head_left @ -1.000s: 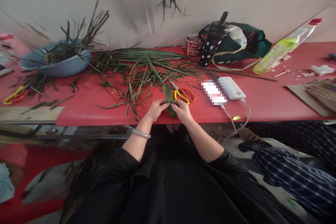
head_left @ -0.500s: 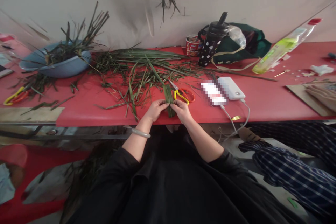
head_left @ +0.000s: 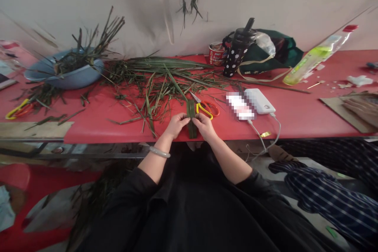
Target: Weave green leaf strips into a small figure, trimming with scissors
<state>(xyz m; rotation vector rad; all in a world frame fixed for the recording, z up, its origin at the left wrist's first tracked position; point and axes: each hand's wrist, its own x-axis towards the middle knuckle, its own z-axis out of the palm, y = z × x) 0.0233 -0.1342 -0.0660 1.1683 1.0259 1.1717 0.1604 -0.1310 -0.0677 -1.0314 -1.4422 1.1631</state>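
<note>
A broad green leaf strip (head_left: 192,130) stands roughly lengthwise between my hands at the table's front edge. My left hand (head_left: 178,123) pinches its left side, a bracelet on that wrist. From the other side my right hand (head_left: 203,124) grips the same strip, thumbs almost meeting over it. The fingers behind the strip are hidden. Just beyond my right hand lie scissors (head_left: 207,109) with yellow and orange handles. A heap of loose narrow leaves (head_left: 159,94) spreads over the red table (head_left: 295,114) past my hands.
On the left are a blue basin (head_left: 75,78) of stems and a second pair of scissors (head_left: 19,109). To the right lie a phone (head_left: 240,105) and a white power bank (head_left: 260,101) with cables. Behind stand a black tumbler (head_left: 236,53) and a bottle (head_left: 317,61). Another person's hand (head_left: 360,110) rests far right.
The leaf strip has shifted slightly and more of its lower end shows below my fingers. Both hands keep their pinch. The whole view has tilted a little.
</note>
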